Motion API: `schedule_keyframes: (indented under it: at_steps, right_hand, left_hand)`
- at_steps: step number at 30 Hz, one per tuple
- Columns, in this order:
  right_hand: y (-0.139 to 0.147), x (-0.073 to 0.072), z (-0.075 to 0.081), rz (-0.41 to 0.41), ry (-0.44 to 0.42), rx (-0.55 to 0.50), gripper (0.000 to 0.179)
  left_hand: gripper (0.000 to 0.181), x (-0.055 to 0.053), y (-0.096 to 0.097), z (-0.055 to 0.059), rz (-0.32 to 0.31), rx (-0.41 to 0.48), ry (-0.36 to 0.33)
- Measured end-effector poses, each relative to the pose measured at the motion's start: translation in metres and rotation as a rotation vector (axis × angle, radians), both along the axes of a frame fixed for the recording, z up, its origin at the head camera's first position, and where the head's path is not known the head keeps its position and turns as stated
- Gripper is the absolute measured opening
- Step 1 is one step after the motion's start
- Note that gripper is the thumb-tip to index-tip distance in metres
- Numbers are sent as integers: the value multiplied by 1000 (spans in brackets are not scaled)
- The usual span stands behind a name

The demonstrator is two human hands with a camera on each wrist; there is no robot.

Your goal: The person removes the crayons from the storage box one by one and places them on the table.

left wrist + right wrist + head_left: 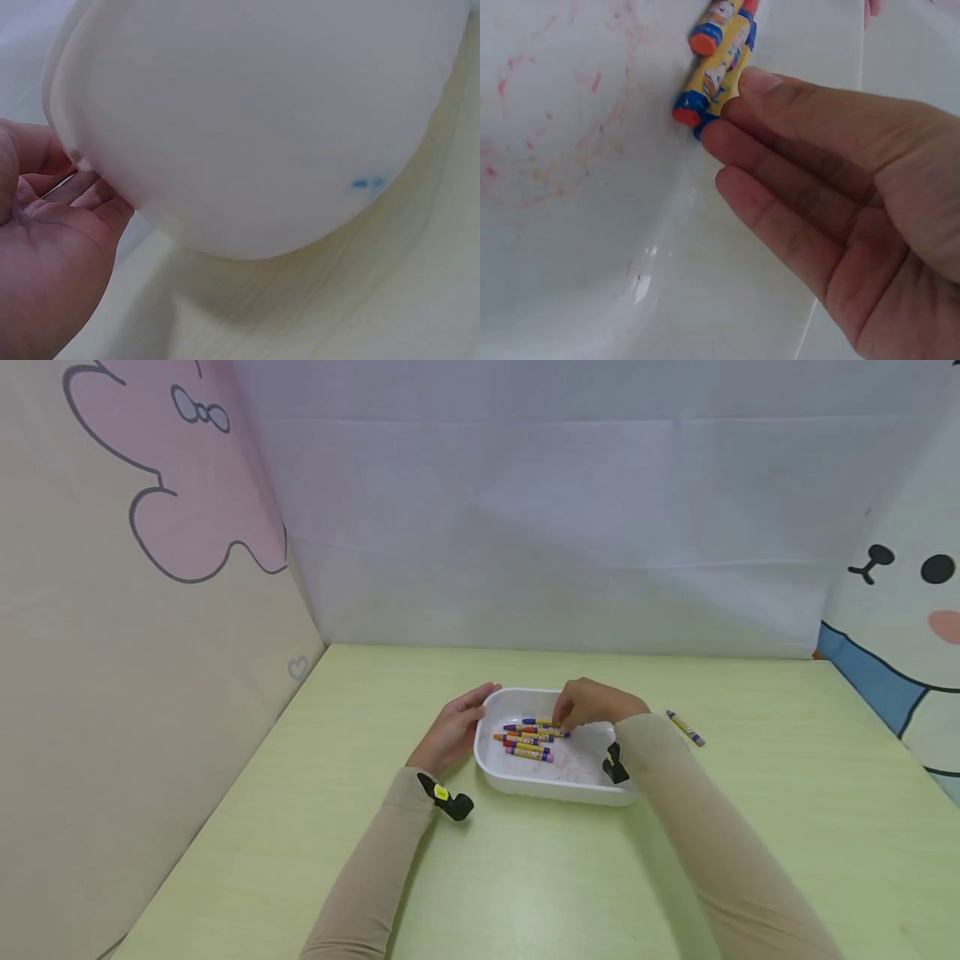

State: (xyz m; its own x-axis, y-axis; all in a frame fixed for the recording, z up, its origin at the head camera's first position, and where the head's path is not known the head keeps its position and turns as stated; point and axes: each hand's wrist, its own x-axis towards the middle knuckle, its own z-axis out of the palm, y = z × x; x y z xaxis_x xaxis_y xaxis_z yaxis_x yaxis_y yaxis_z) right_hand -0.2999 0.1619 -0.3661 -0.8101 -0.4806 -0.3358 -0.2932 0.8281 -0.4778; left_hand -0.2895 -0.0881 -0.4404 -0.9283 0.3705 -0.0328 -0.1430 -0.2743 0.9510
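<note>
A white plastic tray stands on the table, with several crayons in yellow wrappers side by side toward its left. The left hand holds the tray's left end; in the left wrist view the thumb lies at the rim and the other fingers are partly hidden behind the wall. My right hand reaches over the tray's far side. Thumb and fingertips pinch a blue-ended crayon at the far edge of the group, partly covered by the fingers.
One more purple-tipped crayon lies on the table right of the tray. Pink and red wax marks streak the tray floor. A pale curtain closes off the table's back edge, and printed panels flank it.
</note>
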Motion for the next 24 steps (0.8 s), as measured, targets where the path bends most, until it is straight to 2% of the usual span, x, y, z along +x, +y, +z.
schedule_keyframes:
  at_steps: [11, 24]
  right_hand:
    - [-20, 9, -2, 14, 60, 82, 17]
    - [-28, 10, -8, -5, 78, 141, 8]
  left_hand:
    - [49, 2, -4, 0, 1, 17, 6]
    - [49, 2, -3, 1, 8, 17, 6]
